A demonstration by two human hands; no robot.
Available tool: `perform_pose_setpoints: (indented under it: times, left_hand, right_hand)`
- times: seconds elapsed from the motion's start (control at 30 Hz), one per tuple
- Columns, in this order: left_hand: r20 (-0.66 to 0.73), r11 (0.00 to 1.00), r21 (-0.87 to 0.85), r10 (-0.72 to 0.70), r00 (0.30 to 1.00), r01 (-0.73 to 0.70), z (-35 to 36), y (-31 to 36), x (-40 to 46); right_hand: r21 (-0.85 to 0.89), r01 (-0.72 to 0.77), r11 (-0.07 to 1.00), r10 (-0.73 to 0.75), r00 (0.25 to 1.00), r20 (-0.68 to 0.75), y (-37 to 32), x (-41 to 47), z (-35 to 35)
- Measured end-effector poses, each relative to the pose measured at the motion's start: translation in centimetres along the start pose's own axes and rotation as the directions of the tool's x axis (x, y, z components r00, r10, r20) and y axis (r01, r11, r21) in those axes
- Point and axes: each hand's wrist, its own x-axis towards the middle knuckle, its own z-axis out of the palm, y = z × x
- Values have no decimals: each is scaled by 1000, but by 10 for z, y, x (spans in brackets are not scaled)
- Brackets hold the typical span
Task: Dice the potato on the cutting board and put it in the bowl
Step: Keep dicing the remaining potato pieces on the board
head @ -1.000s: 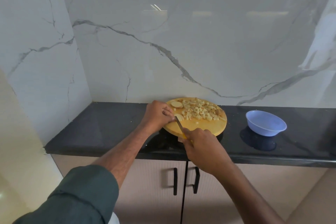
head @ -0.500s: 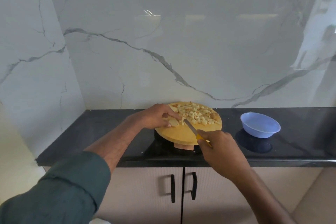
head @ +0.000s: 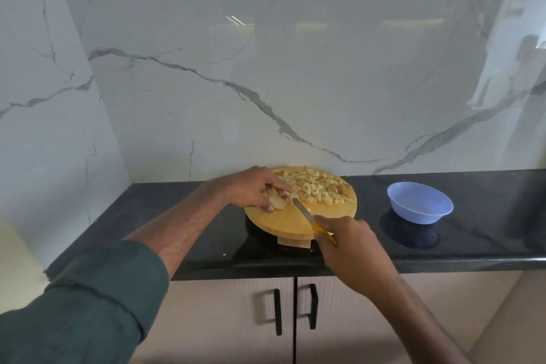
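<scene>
While left hand (head: 254, 190) pinches potato slice (head: 277, 202), right hand (head: 348, 248) grips knife (head: 307, 216).

No readable text anywhere: no labels, brands, numbers or signs on the round wooden cutting board (head: 298, 220), the blue plastic bowl (head: 419, 202), the knife (head: 307, 214), or the cabinet doors (head: 348, 319) (marble wall shows only veins and blurred reflections).
</scene>
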Motion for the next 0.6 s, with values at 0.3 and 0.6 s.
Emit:
perform_pose_setpoints:
  times: [0.3,0.6]
  left_hand:
    - [-22,999,-26,29,999,-29,1,-3,3]
    - [-89,999,-50,12,996,-16,3,-7,-3]
  right_hand:
    - [-6,-9,1000,9,1000,-14,0,-1,3]
    - [-18,10,1000,-11,999,-41,-4,-8,6]
